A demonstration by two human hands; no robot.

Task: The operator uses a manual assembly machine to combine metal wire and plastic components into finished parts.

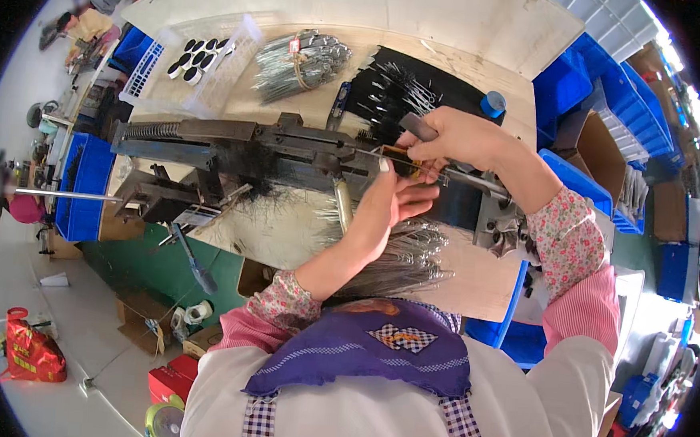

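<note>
My right hand (459, 139) is closed round a dark grey handle (417, 126) above the metal bench machine (291, 139). Just below and to its left is my left hand (383, 208), its thumb pressed at the machine's right part and its other fingers curled toward my right hand. What the left fingers pinch is too small to make out. Between the hands sits a small dark block with yellowish edges (401, 161). Under my left wrist lies a bundle of thin metal wires (404, 258). Dark bristle-like fibres (249, 164) cling to the machine's middle.
Behind the machine are a white basket (243, 60) with black-and-white cylinders, a tied wire bundle (299, 67), and a black mat (454, 97) with looped wires. A blue round container (493, 104) stands at the mat's right. Blue bins (562, 91) line the right side.
</note>
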